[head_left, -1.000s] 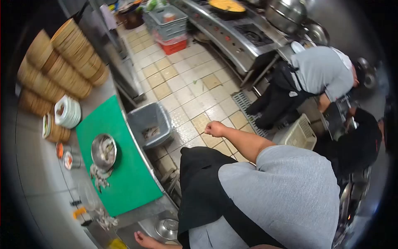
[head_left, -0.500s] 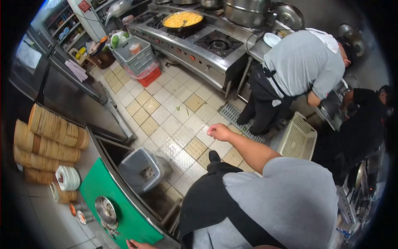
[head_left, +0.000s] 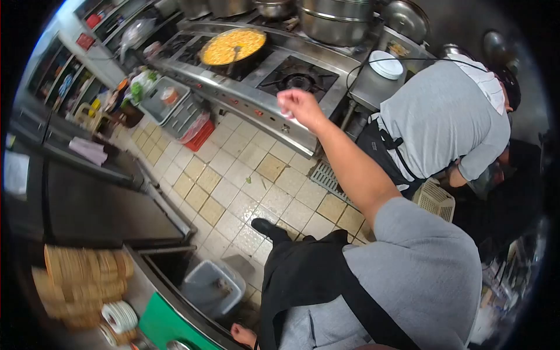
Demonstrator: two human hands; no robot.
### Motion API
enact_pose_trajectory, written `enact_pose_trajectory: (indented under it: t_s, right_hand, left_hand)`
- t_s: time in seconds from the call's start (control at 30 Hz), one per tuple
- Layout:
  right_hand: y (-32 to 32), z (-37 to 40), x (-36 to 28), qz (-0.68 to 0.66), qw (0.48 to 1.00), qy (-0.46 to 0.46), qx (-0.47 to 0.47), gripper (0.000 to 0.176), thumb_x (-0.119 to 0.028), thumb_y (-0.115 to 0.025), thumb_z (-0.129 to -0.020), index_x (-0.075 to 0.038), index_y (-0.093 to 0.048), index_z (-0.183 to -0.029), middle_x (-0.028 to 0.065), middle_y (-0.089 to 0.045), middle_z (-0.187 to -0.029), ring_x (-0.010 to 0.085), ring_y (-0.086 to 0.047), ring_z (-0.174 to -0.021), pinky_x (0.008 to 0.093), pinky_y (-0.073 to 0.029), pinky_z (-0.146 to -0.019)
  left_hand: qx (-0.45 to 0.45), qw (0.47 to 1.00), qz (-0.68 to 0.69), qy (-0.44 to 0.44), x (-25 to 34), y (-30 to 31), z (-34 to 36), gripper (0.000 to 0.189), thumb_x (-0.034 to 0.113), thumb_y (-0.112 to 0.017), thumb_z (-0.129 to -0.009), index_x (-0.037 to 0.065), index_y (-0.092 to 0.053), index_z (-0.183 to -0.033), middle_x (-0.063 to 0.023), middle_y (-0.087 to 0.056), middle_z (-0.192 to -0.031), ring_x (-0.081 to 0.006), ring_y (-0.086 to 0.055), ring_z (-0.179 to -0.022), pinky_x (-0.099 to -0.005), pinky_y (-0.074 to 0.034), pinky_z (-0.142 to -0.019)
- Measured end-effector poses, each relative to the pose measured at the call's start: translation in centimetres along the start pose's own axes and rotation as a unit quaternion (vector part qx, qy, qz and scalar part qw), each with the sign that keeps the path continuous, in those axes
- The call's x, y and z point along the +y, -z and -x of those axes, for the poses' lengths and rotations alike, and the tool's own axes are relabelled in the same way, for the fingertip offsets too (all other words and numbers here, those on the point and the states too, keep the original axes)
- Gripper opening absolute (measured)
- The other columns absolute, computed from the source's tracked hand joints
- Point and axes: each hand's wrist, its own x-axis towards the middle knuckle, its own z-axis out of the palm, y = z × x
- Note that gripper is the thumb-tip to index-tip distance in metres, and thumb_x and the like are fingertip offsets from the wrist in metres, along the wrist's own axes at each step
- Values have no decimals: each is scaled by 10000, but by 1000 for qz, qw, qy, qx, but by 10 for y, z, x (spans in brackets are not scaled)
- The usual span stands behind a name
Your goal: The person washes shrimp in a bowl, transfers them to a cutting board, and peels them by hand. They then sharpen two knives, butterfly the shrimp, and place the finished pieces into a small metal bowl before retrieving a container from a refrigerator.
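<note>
My right hand [head_left: 300, 108] is stretched out at the end of a bare forearm, overlapping the front edge of the stove [head_left: 245, 96] in the view. Its fingers are curled in, with nothing visible in them. Beyond it lies an unlit-looking burner [head_left: 300, 81]. On the burner to the left sits a wide pan [head_left: 233, 48] of yellow food, a ladle [head_left: 236, 53] resting in it. My left hand [head_left: 242, 335] is low in the view, near the bench edge, fingers curled; whatever they may hold is hidden. Close by are a green cutting board [head_left: 169, 321] and a grey bin [head_left: 213, 289].
A co-worker in grey [head_left: 437, 116] bends over at the right; another person in black [head_left: 501, 192] is behind. Stacked bamboo steamers [head_left: 87, 274] and white plates [head_left: 119, 317] stand lower left. A grey crate [head_left: 166, 102] sits by the stove. The tiled floor [head_left: 251, 169] looks wet.
My body has turned and stepped towards the stove. My right hand has moved from over the floor up to the stove front. My left hand has drawn away from the cutting board.
</note>
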Motion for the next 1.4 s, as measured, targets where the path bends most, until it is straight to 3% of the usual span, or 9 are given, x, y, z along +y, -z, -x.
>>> enact_pose_trajectory:
  t_s: [0.33,0.47,0.63,0.73,0.97,1.0,1.23,1.33,1.4]
  right_hand:
    - [176,-166,-55,-110,914,49,386,292,-131,-658,-891,-48,-601,-1165,66,-641,-921,165,-625,-767,313,-570,-636]
    - [287,-206,-38,-108,843,-36,525,468,-168,-661,-879,-34,-510,-1302,119,-596,-1132,286,-607,-946,446,-576,-703]
    - [369,-231,-10,-43,755,-150,637,508,-296,-743,-841,-136,-537,-1277,44,-580,-1073,261,-568,-937,517,-534,-736]
    - [491,-276,72,356,758,-326,439,378,-248,-629,-895,-135,-611,-1255,55,-614,-1166,245,-578,-1029,468,-480,-840]
    - [447,-275,87,902,229,-211,-298,409,-188,-427,-968,-134,-602,-1334,92,-531,-1425,240,-492,-1314,385,-330,-1128]
    - [514,-258,139,938,277,22,-206,341,-190,-521,-914,-143,-700,-1200,86,-634,-1300,268,-571,-1227,393,-432,-1019]
    - [390,-263,20,924,256,-142,-245,251,-208,-524,-899,-135,-720,-1037,61,-677,-1087,243,-622,-1051,388,-478,-850]
    - [351,-258,-17,935,256,-101,-223,226,-207,-524,-904,-153,-740,-945,35,-709,-968,218,-663,-945,370,-496,-765]
    - [342,-255,-24,941,265,-45,-204,183,-179,-578,-858,-174,-755,-811,16,-721,-829,203,-687,-818,364,-496,-679]
  left_hand:
    - [-390,749,-413,-342,31,-142,-193,165,162,-649,-872,5,-673,-919,-221,-663,-897,-346,-637,-793,-431,-510,-722]
    - [-274,958,83,15,174,-182,-288,138,147,-685,-883,25,-675,-945,-84,-676,-910,-189,-611,-828,-335,-493,-799]
    - [-226,956,188,4,359,-176,-296,359,140,-633,-946,-32,-575,-1256,-106,-637,-1190,-172,-595,-1051,-282,-450,-928]
    - [-189,974,117,47,379,-178,-257,350,122,-648,-929,-34,-583,-1236,-106,-650,-1161,-178,-603,-1039,-283,-454,-927]
    - [-282,937,-131,158,227,-186,-121,262,133,-580,-910,69,-693,-1137,-138,-665,-1182,-273,-644,-1055,-356,-511,-901]
    - [-330,901,-196,205,221,-181,-100,283,151,-574,-905,112,-703,-1153,-129,-665,-1184,-291,-642,-1065,-368,-529,-884]
    - [-255,841,-122,462,312,-187,-57,279,220,-551,-945,128,-698,-1164,-125,-662,-1181,-311,-664,-997,-417,-572,-812]
    - [-320,913,-248,42,246,-215,-85,387,302,-708,-851,34,-699,-1129,-172,-715,-1010,-291,-675,-952,-386,-535,-818]
    - [-225,923,-48,308,368,-216,-95,383,248,-724,-839,-20,-690,-1111,-191,-720,-1019,-258,-673,-991,-347,-515,-874]
